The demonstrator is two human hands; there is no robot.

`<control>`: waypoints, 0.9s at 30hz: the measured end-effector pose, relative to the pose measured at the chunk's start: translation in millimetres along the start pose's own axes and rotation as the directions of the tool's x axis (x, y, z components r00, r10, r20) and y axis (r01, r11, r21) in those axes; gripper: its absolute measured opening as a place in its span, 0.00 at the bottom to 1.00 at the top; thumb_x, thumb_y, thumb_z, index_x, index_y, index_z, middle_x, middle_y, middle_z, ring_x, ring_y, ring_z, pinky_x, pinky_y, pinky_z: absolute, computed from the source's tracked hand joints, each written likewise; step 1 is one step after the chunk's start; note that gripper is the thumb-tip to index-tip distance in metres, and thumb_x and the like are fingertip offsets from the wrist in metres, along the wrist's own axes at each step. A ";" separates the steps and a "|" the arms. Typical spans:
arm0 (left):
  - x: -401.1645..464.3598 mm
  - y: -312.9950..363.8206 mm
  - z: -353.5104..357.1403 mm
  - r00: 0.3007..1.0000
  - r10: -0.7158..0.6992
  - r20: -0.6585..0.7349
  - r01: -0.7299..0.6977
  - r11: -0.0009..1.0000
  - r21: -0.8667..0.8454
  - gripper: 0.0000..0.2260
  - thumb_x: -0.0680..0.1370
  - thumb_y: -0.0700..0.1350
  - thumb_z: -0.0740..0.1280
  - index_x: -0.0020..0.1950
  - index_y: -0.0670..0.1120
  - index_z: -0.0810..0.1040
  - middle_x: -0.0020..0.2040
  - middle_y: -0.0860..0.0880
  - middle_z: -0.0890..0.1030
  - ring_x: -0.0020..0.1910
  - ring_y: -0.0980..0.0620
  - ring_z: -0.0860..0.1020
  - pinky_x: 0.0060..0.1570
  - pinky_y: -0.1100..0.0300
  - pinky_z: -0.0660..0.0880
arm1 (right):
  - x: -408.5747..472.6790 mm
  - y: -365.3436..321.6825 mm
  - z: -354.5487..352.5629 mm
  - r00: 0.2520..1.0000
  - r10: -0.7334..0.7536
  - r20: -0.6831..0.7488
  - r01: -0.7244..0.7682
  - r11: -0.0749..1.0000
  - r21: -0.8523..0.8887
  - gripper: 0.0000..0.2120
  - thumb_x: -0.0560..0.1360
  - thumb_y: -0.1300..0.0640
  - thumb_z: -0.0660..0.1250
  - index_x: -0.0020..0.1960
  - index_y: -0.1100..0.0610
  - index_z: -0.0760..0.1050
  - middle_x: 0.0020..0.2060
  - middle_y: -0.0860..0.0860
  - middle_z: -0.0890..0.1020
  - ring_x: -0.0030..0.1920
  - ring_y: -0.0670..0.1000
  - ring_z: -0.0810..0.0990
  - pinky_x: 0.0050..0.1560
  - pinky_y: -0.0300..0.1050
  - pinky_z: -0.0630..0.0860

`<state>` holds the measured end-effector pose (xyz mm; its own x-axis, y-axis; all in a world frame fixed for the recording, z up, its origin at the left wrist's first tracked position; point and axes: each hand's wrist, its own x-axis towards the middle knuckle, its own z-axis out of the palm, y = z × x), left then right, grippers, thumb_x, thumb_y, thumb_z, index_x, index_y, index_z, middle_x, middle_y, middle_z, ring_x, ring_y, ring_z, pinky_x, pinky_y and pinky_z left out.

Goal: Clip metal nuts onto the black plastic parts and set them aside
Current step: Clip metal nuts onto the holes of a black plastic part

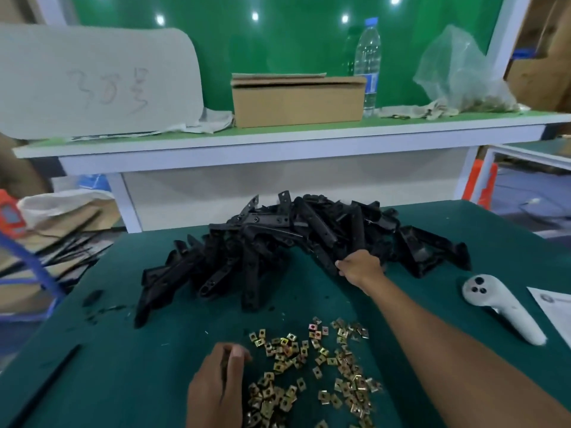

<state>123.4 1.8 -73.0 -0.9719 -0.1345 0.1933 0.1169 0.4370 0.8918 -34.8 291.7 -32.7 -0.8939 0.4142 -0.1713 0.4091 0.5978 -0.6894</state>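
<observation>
- The black plastic parts (296, 239) lie in one loose heap at the far middle of the counter (129, 359), within an arm's reach, so one can be pulled off at a time.
- The right hand (360, 268) reaches into the near right edge of that heap; its grip curls round the end of one black part, probably to draw it free.
- The metal nuts (312, 366) are spread thin just in front of the person, nearer than the heap, likely so single nuts can be picked without digging.
- The left hand (217, 386) sits at the left edge of the nuts with fingers bent toward the thumb; it seems to pinch a nut, but I cannot tell for sure.
- Each hand goes to its own supply, so part and nut can meet in the middle for clipping.
- No clipped parts are clearly visible set aside.
- A white handheld controller (500, 307) lies to the right, apart from the work.
- On the shelf (278, 140) behind stand a cardboard box (296, 101), a water bottle (367, 66) and a plastic bag (463, 72), out of the way.
</observation>
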 end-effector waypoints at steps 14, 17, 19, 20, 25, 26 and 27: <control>-6.2 -1.0 1.7 0.990 0.133 -0.048 -0.134 0.991 -0.011 0.19 0.81 0.64 0.55 0.44 0.55 0.78 0.42 0.62 0.81 0.44 0.60 0.79 0.43 0.58 0.72 | -120.0 2.2 -8.4 0.812 -0.564 0.153 0.534 0.822 0.198 0.03 0.80 0.43 0.66 0.48 0.39 0.77 0.40 0.38 0.78 0.41 0.42 0.76 0.45 0.37 0.70; -13.2 6.8 -2.9 0.975 0.211 -0.064 -0.213 0.977 -0.022 0.14 0.77 0.65 0.61 0.51 0.57 0.77 0.45 0.60 0.81 0.49 0.59 0.79 0.51 0.56 0.75 | -173.1 -0.8 -10.5 0.736 -0.671 0.093 0.635 0.731 0.249 0.02 0.80 0.47 0.69 0.51 0.40 0.77 0.39 0.34 0.77 0.38 0.39 0.75 0.41 0.31 0.70; -22.9 13.1 -2.0 0.964 0.263 -0.029 -0.264 0.964 -0.037 0.17 0.74 0.66 0.62 0.59 0.59 0.74 0.53 0.65 0.79 0.56 0.65 0.76 0.55 0.70 0.71 | -203.6 -4.2 -4.4 0.722 -0.688 0.074 0.659 0.717 0.226 0.03 0.78 0.43 0.70 0.49 0.41 0.78 0.43 0.35 0.79 0.43 0.41 0.78 0.43 0.32 0.71; -28.1 17.4 -0.1 0.957 0.291 -0.016 -0.291 0.954 -0.075 0.19 0.74 0.65 0.63 0.62 0.59 0.72 0.57 0.69 0.77 0.59 0.70 0.74 0.54 0.76 0.68 | -214.1 -5.2 0.1 0.728 -0.681 0.081 0.655 0.725 0.211 0.05 0.77 0.42 0.71 0.48 0.41 0.77 0.44 0.36 0.79 0.44 0.41 0.78 0.43 0.32 0.71; -33.8 25.9 7.0 0.962 0.242 -0.129 -0.271 0.906 -0.324 0.07 0.80 0.48 0.69 0.53 0.46 0.81 0.46 0.58 0.85 0.49 0.60 0.82 0.48 0.73 0.73 | -239.4 -13.6 18.2 0.703 -0.652 0.282 0.666 0.744 0.059 0.06 0.79 0.46 0.67 0.55 0.41 0.79 0.49 0.39 0.81 0.50 0.39 0.77 0.52 0.29 0.70; -32.2 27.8 5.2 0.972 0.173 -0.159 -0.220 0.910 -0.352 0.05 0.79 0.47 0.68 0.50 0.47 0.81 0.41 0.59 0.84 0.43 0.62 0.82 0.43 0.74 0.73 | -237.4 -12.1 15.9 0.719 -0.634 0.284 0.626 0.769 0.131 0.06 0.79 0.51 0.67 0.53 0.40 0.78 0.49 0.39 0.80 0.51 0.39 0.77 0.51 0.31 0.72; -30.2 30.5 2.0 0.978 0.121 -0.169 -0.181 0.894 -0.410 0.05 0.79 0.47 0.68 0.48 0.47 0.80 0.39 0.58 0.84 0.40 0.62 0.81 0.40 0.74 0.73 | -232.1 -6.9 13.0 0.749 -0.595 0.291 0.561 0.804 0.200 0.11 0.80 0.57 0.67 0.52 0.39 0.77 0.50 0.39 0.79 0.51 0.41 0.77 0.50 0.32 0.72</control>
<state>155.9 21.0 -52.5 -0.9021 -0.2289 0.3658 0.3642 0.0507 0.9299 167.5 182.5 2.7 -0.9664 -0.2451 0.0770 -0.2089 0.5754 -0.7907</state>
